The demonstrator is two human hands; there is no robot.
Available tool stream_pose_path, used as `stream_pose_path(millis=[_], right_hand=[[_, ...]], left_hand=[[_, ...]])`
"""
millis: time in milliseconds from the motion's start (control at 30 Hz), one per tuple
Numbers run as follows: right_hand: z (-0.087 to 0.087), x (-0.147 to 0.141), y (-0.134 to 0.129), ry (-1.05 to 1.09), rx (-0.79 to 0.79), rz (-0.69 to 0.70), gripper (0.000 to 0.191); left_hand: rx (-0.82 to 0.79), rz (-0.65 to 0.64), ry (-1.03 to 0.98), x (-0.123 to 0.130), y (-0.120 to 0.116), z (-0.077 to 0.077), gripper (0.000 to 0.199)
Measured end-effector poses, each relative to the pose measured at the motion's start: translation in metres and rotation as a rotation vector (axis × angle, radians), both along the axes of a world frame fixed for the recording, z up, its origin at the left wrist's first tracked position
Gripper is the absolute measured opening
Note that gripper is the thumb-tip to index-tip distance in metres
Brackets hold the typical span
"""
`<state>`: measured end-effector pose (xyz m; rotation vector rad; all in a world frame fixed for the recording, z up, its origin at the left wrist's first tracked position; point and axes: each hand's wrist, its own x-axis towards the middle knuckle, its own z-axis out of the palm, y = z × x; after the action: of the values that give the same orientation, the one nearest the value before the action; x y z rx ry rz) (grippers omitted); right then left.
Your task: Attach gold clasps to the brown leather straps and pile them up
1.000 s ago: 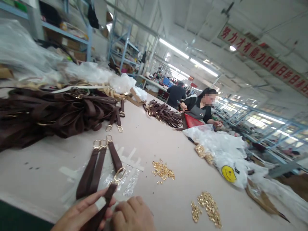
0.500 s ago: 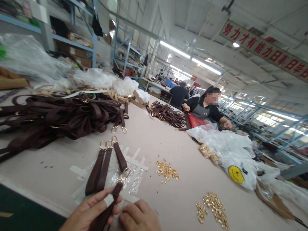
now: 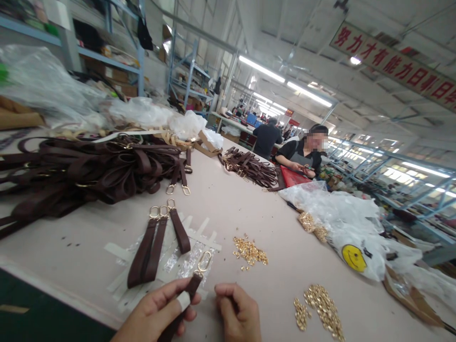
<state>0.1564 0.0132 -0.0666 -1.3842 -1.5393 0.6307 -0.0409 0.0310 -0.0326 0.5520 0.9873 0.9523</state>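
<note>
My left hand (image 3: 153,311), with white tape on one finger, is closed on a dark brown strap (image 3: 193,285). From the strap's end, a gold ring clasp (image 3: 204,261) points up and away from me. Just right of it is my right hand (image 3: 238,311), fingers curled together and apart from the strap; whatever they hold, if anything, is hidden. Three short looped straps (image 3: 149,251) with gold clasps lie beyond my left hand on taped-down clear plastic (image 3: 171,259). Past my right hand is a small pile of gold metal pieces (image 3: 251,251).
A big heap of brown straps (image 3: 96,168) covers the table's (image 3: 228,204) left side. Two groups of gold pieces (image 3: 324,306) lie at the right front. White plastic bags (image 3: 356,216) line the right edge. A co-worker (image 3: 306,154) is across the table near another strap pile (image 3: 249,168).
My left hand has moved right with the strap. My right hand has also shifted right, away from the strap, with its fingers more curled. The co-worker's hands have come together.
</note>
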Motion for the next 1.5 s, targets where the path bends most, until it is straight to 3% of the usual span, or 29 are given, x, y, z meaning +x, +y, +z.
stream_pose_path(millis=[100, 200, 433, 833, 1167, 1367, 1500], right_hand=[[0.01, 0.002, -0.005, 0.018, -0.128, -0.031, 0.023], [0.024, 0.005, -0.01, 0.076, -0.222, -0.036, 0.021], [0.038, -0.002, -0.018, 0.38, -0.265, 0.056, 0.015], [0.046, -0.011, -0.018, 0.276, -0.414, -0.009, 0.022], [0.038, -0.016, -0.024, 0.424, -0.405, 0.02, 0.015], [0.042, -0.021, -0.028, 0.522, -0.343, -0.035, 0.015], [0.045, -0.018, -0.034, 0.546, -0.318, -0.049, 0.013]], left_hand=[[0.058, -0.014, 0.076, 0.009, -0.001, 0.013, 0.032], [0.127, -0.114, 0.103, 0.015, -0.003, 0.021, 0.029], [0.247, -0.279, 0.103, 0.018, -0.011, 0.015, 0.032], [0.435, -0.309, 0.234, 0.015, -0.017, 0.01, 0.037], [0.525, -0.332, 0.335, 0.014, -0.014, 0.014, 0.039], [0.606, -0.353, 0.563, 0.013, -0.019, 0.001, 0.037], [0.599, -0.385, 0.543, 0.024, -0.025, 0.0, 0.04]])
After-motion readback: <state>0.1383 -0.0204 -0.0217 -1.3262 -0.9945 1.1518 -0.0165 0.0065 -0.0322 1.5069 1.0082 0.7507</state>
